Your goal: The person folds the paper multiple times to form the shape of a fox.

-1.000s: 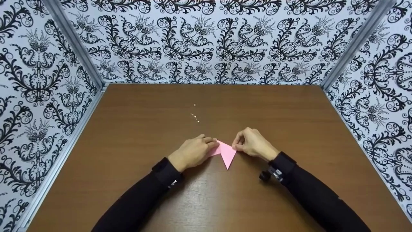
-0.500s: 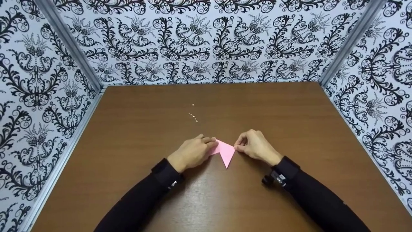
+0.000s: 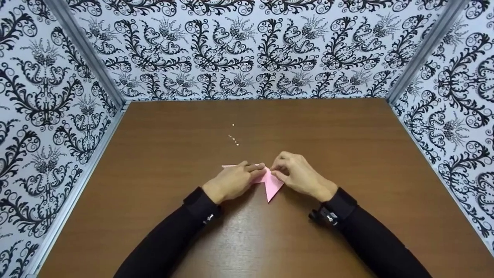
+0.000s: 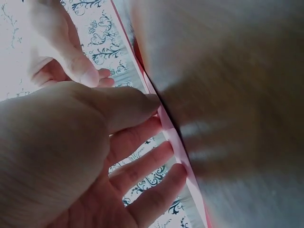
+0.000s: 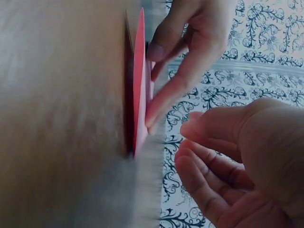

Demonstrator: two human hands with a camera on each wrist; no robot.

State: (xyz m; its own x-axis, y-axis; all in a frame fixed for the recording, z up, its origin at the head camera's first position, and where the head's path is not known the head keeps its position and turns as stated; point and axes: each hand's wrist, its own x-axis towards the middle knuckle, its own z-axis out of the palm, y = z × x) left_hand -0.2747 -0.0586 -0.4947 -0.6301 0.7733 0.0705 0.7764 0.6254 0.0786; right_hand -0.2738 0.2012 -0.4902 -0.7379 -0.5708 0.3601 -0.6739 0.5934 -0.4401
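A folded piece of pink paper (image 3: 273, 187) lies on the table, one pointed flap toward the person and a thin tip showing beyond the left hand. The left hand (image 3: 234, 180) rests on it; in the left wrist view several extended fingertips press along the paper (image 4: 176, 143). My right hand (image 3: 303, 177) is over the paper's right part in the head view. From the right wrist camera, that right hand (image 5: 228, 161) has loosely bent fingers, nothing between thumb and fingertips, and a gap to the paper (image 5: 139, 90).
Several tiny white specks (image 3: 234, 139) dot the brown wooden table (image 3: 173, 135) beyond the hands. Patterned black-and-white walls (image 3: 247, 46) with grey metal corner posts (image 3: 428, 50) enclose the table's back and sides.
The right hand has let go of the paper's right corner and moved left over it. A paper tip now shows left of the left hand, which stays nearly in place.
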